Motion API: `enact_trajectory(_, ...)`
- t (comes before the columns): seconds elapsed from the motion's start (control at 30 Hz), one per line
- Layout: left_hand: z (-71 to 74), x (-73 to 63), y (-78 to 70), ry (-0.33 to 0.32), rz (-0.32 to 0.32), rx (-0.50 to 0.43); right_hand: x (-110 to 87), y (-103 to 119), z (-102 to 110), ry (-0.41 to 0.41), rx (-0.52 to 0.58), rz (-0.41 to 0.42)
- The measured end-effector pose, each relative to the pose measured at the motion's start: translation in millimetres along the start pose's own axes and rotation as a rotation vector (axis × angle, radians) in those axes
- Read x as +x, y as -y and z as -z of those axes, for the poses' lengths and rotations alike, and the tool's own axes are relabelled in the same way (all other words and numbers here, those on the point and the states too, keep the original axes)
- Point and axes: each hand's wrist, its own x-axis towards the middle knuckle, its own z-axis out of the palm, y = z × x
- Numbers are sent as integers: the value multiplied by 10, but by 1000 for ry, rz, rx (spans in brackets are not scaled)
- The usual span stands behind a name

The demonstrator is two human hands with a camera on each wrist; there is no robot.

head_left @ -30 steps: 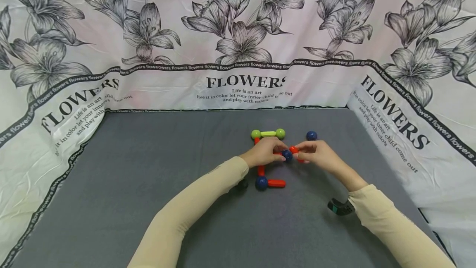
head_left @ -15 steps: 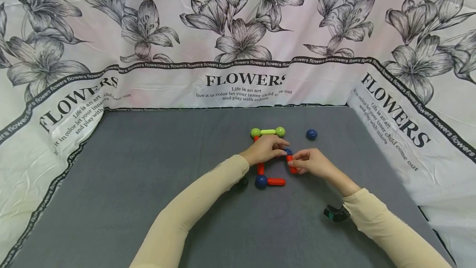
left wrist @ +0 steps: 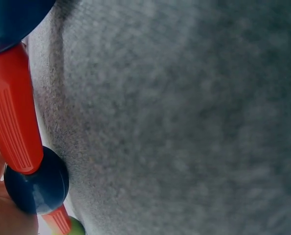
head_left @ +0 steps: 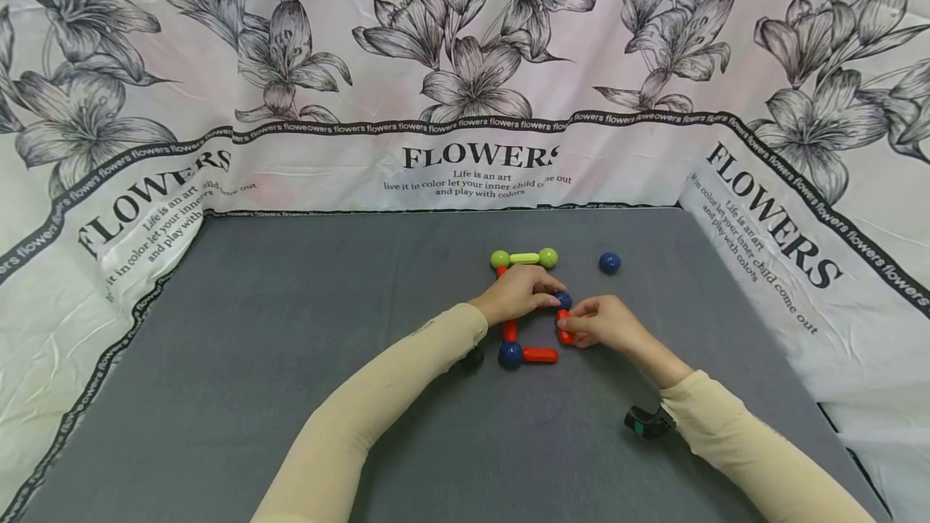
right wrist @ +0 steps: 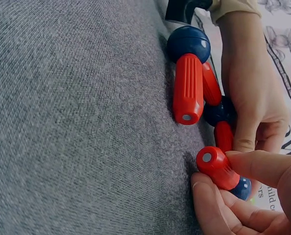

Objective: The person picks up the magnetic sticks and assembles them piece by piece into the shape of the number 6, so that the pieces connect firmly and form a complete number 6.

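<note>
A blue magnetic ball is held at the fingertips of my left hand. Just in front of it, my right hand pinches a red magnetic rod between thumb and fingers, its far end at that ball. In the right wrist view a metal disc shows in the rod's near end. Partly under the left hand runs a chain of red rods and blue balls. At its near end, a blue ball has a red rod pointing right. The left wrist view shows part of this chain.
At the chain's far end, a light green rod joins two green balls. A loose blue ball lies at the back right on the grey cloth. A flower-printed curtain borders the back and sides.
My right hand has moved toward me and slightly left, swinging the red rod from the right of the held blue ball to in front of it. The left hand stays nearly in place.
</note>
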Motion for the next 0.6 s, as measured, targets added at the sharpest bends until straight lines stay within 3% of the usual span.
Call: enact_trajectory(0.6, -29, -6, 28, -7, 12, -22, 11, 34, -25, -36, -80, -7)
